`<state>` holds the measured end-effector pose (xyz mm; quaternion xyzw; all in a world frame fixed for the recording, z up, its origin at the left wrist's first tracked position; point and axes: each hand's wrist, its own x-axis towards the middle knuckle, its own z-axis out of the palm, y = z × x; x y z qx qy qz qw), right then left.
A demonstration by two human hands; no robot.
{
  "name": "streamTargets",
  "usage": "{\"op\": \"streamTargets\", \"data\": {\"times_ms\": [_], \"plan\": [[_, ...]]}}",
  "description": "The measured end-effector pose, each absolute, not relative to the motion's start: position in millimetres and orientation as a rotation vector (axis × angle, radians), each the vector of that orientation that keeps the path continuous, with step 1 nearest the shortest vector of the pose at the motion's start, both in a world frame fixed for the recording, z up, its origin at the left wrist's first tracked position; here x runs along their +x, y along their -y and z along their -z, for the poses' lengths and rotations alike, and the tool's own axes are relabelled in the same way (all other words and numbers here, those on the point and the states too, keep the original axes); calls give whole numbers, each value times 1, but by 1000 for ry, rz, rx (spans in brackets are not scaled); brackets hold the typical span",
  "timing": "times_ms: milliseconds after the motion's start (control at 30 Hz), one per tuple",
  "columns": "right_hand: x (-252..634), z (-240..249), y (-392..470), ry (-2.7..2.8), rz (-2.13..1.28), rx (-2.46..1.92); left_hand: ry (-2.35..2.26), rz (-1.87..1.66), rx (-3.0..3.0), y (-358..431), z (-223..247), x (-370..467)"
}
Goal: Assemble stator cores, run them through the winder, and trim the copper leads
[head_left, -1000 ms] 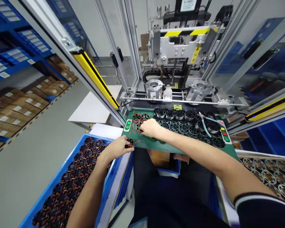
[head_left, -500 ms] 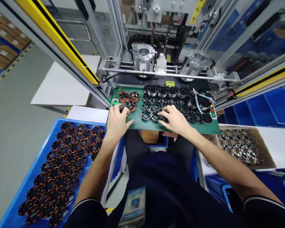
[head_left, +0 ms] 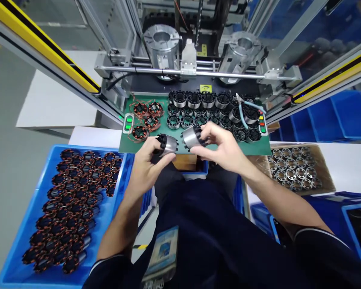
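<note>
My left hand (head_left: 149, 164) grips a silver ring with black toothed ends (head_left: 169, 145), tilted on its side above the front edge of the green board (head_left: 165, 140). Just to the right, my right hand (head_left: 221, 146) holds a second silver-and-black ring (head_left: 191, 137), also tilted. The two rings are close together with a small gap between them. Behind them stand rows of similar black-ended rings (head_left: 194, 100). Several copper-wound rings (head_left: 140, 132) lie at the board's left. Pliers with light blue handles (head_left: 242, 116) rest on the rings at the right.
A blue tray (head_left: 111, 216) of copper-wound rings is at lower left. At right sits a box of bare metal rings (head_left: 327, 186). Machine cylinders (head_left: 162, 44) and a horizontal rod (head_left: 228, 75) stand behind the board. Yellow-striped posts (head_left: 48, 46) flank it.
Both hands have lifted a silver-and-black ring each from the front of the board and brought them near each other. The view has shifted, so the scene sits further up and left.
</note>
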<state>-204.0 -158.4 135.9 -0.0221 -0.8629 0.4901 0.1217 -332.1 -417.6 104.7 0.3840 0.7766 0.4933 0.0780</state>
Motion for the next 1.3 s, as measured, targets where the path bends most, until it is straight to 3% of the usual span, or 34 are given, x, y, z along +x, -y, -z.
{"op": "streamTargets", "data": {"times_ms": [100,200,367,1000,1133,1300], "plan": [[-193,-176,163,2132,-2032,-216,-1970,-1738,1068,426,-140,-310],[-191,-197,164,2050,-2233,-223,-1941,-1725,1053,424,-163,-297],[-186,-192,162,1858,-2528,-236,-1920,-1688,1200,413,-175,-293],[-181,-179,140,1778,-2723,-278,-1863,-1652,1233,390,-172,-297],[-192,-183,111,2027,-2450,-236,-1854,-1663,1137,389,-159,-305],[-257,-227,3,2575,-1215,-203,-1899,-1646,821,383,-127,-323]]}}
